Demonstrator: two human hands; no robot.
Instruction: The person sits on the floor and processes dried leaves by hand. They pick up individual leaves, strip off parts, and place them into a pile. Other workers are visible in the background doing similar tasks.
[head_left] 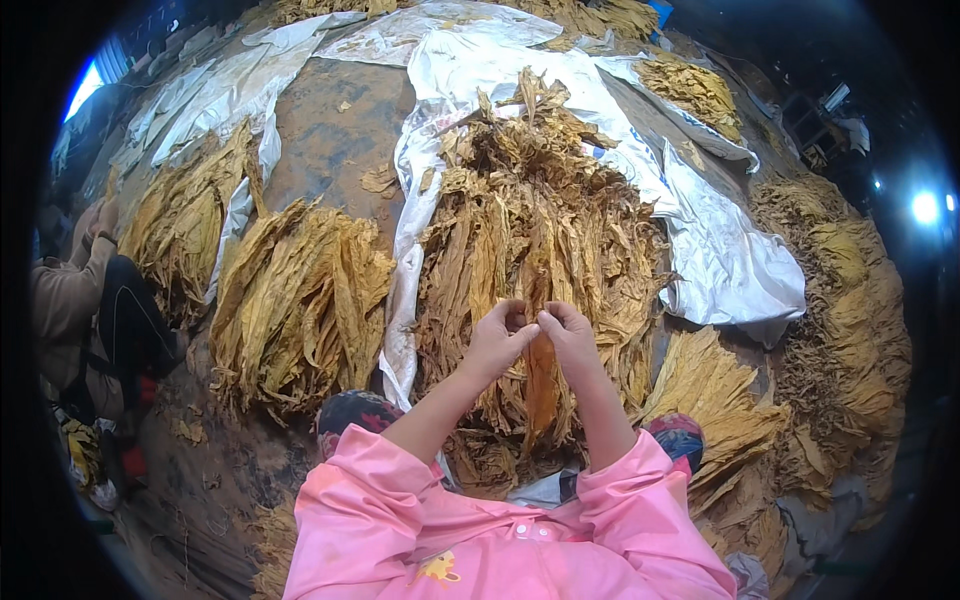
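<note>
Both my hands meet in front of me over a large pile of dried tobacco leaves (480, 240). My left hand (497, 340) is closed, fingers curled and thumb pressed in, at one edge of a long brown tobacco leaf (541, 385). My right hand (568, 338) pinches the same leaf from the other side, thumbs nearly touching. The leaf hangs lengthwise between my forearms, darker and more orange than those around it. Its upper end reaches past my fingers over the pile. The pile lies on white plastic sheeting (405, 290).
Left of the pile lies another heap of yellowish leaves (300, 300), with a further heap (190, 215) behind it. A fanned bundle (705, 400) is close on my right, beside a long stack of leaves (845, 330). Another person (85, 300) sits at the far left.
</note>
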